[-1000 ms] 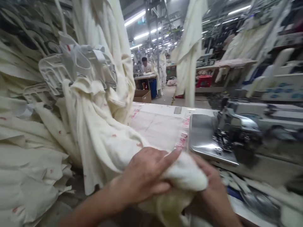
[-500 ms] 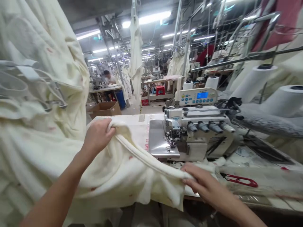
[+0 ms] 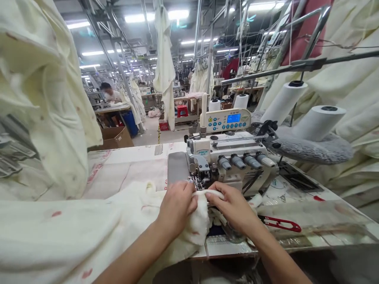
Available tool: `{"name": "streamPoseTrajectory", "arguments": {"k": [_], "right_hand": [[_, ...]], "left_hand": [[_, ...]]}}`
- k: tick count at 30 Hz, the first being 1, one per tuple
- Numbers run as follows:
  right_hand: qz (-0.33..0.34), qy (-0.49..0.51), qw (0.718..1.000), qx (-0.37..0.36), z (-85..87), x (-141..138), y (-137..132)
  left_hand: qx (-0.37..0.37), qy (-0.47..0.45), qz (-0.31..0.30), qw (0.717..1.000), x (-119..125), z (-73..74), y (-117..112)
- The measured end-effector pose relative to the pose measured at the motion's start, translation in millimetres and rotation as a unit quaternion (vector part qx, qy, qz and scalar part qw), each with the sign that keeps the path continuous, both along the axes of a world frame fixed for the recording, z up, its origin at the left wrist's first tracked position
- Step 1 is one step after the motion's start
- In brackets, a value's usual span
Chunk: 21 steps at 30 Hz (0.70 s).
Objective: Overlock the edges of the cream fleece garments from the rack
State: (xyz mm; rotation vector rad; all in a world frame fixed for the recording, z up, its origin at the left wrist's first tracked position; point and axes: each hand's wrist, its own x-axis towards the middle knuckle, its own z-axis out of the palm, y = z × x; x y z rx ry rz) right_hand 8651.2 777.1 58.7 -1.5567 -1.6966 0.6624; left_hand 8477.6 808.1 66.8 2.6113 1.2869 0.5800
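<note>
Cream fleece fabric (image 3: 89,228) with small reddish spots spreads over the table and down toward me. Its folded edge lies right in front of the needle area of a white overlock sewing machine (image 3: 204,148). My left hand (image 3: 177,203) is closed on this edge just left of the presser foot, thumb toward the machine. On the right side of the foot, my right hand (image 3: 232,205) pinches the end of the same edge between thumb and fingers. A short stretch of fabric shows between the two hands. Whether the edge is under the foot I cannot tell.
Red thread snips (image 3: 281,223) lie right of my right hand. White thread cones (image 3: 319,122) stand behind the machine on the right. Cream fabric (image 3: 56,79) hangs at the left. Beyond the table are a cardboard box (image 3: 117,138) and a person (image 3: 111,94) at another table.
Both hands have come together at the machine's needle area, the left moving right and down, the right moving left and up. The fabric edge, stretched between them before, is now at the foot.
</note>
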Motion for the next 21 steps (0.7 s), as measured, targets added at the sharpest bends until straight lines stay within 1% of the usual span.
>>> {"name": "streamPoseTrajectory", "arguments": {"k": [2,5,10,14,19,21], "right_hand": [[-0.05,-0.047,0.998,0.002,2.7,-1,3],[-0.099,-0.093,0.99,0.024,3.5,-5,4],[-0.115,-0.086,0.984,0.104,-6.5,-10,-1],[-0.125,-0.098,0.976,0.148,-17.6,-13,1],[-0.153,-0.136,0.957,0.205,-27.7,-18,2],[-0.175,-0.137,0.94,0.257,-31.8,-19,-6]], "left_hand": [[-0.027,-0.025,0.007,0.999,2,2.0,5],[-0.029,-0.04,0.027,0.998,10,2.2,10],[-0.026,-0.054,0.034,0.998,15,-1.2,11],[-0.017,-0.043,0.039,0.998,14,-1.2,11],[-0.006,-0.03,0.057,0.998,16,-0.4,12],[0.004,-0.029,0.067,0.997,17,-0.5,12]]}}
